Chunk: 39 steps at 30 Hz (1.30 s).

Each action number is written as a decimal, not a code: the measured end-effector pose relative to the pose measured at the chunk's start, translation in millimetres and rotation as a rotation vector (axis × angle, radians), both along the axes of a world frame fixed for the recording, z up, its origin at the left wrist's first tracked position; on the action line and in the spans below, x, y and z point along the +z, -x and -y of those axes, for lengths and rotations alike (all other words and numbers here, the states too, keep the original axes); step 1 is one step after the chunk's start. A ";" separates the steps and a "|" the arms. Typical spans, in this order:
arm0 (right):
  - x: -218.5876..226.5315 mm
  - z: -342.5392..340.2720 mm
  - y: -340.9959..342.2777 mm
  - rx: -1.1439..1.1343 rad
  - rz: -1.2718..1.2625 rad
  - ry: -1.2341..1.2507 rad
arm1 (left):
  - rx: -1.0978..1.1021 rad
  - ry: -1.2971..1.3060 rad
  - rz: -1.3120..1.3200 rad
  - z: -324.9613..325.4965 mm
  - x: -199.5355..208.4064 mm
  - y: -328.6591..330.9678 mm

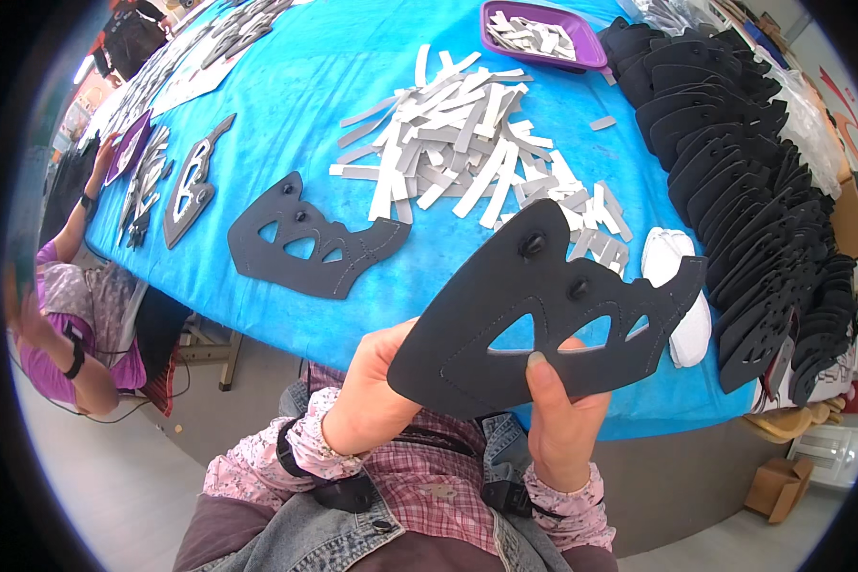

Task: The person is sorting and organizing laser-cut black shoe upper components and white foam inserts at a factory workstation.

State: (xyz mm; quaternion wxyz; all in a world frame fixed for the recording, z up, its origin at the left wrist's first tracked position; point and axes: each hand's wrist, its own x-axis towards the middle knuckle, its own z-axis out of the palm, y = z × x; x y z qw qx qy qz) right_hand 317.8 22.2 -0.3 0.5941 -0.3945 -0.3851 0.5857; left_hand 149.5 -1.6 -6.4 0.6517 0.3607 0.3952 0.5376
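A black stitched panel point(448, 324) with cut-out windows and two dark round studs is held up in front of me, tilted, above the table's near edge. My right hand point(567, 419) pinches its lower edge, thumb on the front and fingers behind. At the lower left edge my left hand point(374, 391) grips the same panel, its fingertips hidden behind it. Flat on the table beyond lies a similar black panel point(257, 250). Behind the held panel spreads a loose heap of grey and white strips point(448, 143).
A blue sheet point(286, 114) covers the table. Stacked black panels point(705, 143) line the right side, beside a white folded cloth-like item point(688, 334). A purple tray point(596, 52) of strips stands at the back. On the left sits another person point(76, 296); more panels point(195, 181) lie there.
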 end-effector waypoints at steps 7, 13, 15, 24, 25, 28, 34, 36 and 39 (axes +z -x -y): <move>-2.1 0.2 -3.1 0.014 0.055 0.023 | 0.016 -0.114 0.005 -2.0 -7.8 2.2; -2.8 4.5 -4.0 0.076 0.071 0.078 | 0.032 0.051 0.162 0.4 8.3 -0.1; -3.2 6.7 -4.1 0.077 0.121 0.034 | -0.036 0.033 -0.027 -3.3 11.9 1.9; -1.8 -12.7 -26.0 -0.238 1.137 -0.532 | -0.157 -0.306 -0.191 -2.6 21.9 17.9; -3.9 -9.2 -17.8 -0.103 1.165 -0.587 | -0.272 -0.352 -0.265 -2.2 20.8 15.8; -5.6 0.2 -0.9 0.332 1.046 -0.669 | -0.092 -0.104 -0.282 -3.1 17.7 14.3; 8.4 -33.6 -61.1 -0.202 1.320 -0.583 | 0.138 0.046 -0.247 -2.8 16.9 38.7; 9.3 -31.5 -72.0 -0.070 1.334 -0.565 | 0.182 0.024 -0.234 -2.2 15.4 41.6; -6.0 -23.1 -61.2 0.211 1.353 -0.558 | 0.311 0.030 -0.159 -4.1 14.1 42.2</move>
